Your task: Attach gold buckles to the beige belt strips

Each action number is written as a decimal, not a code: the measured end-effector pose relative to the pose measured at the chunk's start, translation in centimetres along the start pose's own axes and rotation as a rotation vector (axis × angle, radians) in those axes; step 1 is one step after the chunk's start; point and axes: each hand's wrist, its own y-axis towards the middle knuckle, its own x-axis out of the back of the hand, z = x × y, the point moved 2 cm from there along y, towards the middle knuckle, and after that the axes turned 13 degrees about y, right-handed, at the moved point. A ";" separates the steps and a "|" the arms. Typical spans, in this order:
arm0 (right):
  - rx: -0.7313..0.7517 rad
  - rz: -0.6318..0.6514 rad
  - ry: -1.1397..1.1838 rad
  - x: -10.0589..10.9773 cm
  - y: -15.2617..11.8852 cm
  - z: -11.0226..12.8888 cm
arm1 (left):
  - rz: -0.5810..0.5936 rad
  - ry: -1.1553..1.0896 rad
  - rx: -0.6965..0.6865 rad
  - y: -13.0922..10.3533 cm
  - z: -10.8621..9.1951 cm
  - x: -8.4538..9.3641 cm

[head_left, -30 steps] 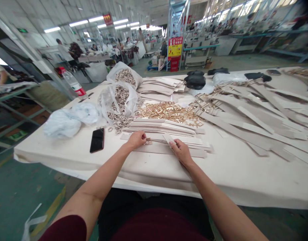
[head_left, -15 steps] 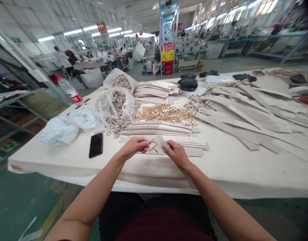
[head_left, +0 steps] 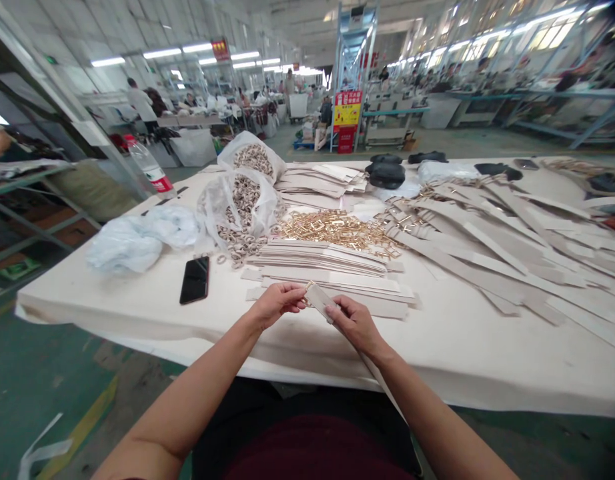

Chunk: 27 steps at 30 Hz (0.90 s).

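Note:
In front of me at the table's near side, my left hand (head_left: 281, 301) pinches a gold buckle (head_left: 309, 285), mostly hidden by fingers and strap. My right hand (head_left: 356, 321) is closed on a beige strap (head_left: 319, 300), its end meeting the buckle. Whether the strap end passes through the buckle frame I cannot tell. The strap's long tail hangs under my right forearm over the table edge. Just beyond my hands lie stacked beige straps (head_left: 317, 259). Behind these spreads a heap of gold buckles (head_left: 337, 228).
Plastic bags of beige loops (head_left: 247, 200) stand at the back left, near a bottle (head_left: 150, 167). A phone (head_left: 195, 280) and white plastic bags (head_left: 125, 245) lie left. Straps with buckles attached (head_left: 467, 227) spread over the right side, with black pouches (head_left: 386, 173) at the back.
The strap end has come up against the buckle and now covers much of it; earlier the buckle frame showed plainly between my hands. The strap's tail now shows below my right forearm. The view has shifted slightly.

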 end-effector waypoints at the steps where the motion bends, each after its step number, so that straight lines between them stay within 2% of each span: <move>1: -0.005 -0.014 -0.008 0.2 -0.1 0.0 | -0.001 -0.040 0.014 0.0 0.2 0.0; 4: -0.024 -0.055 -0.046 1.1 -0.7 0.1 | -0.027 -0.158 0.055 -0.1 0.6 0.1; 7: -0.024 -0.012 -0.099 1.2 -1.2 0.1 | 0.007 -0.191 0.061 -0.3 0.7 -0.2; 11: 0.008 0.081 -0.085 0.3 -1.1 0.1 | 0.082 -0.162 0.077 -0.6 1.4 -1.6; 14: 0.021 0.071 -0.077 -0.3 -0.5 0.1 | 0.109 -0.123 0.097 -0.7 2.4 -3.0; 19: -0.008 0.019 -0.069 -0.8 0.3 0.1 | 0.022 -0.048 0.050 -1.0 2.8 -4.3; 23: -0.059 0.046 -0.034 -0.5 0.3 -0.5 | 0.039 0.079 -0.047 -1.8 1.9 -4.0; 27: -0.110 0.082 -0.036 -0.4 0.2 -1.0 | 0.060 0.093 -0.122 -2.3 1.3 -2.9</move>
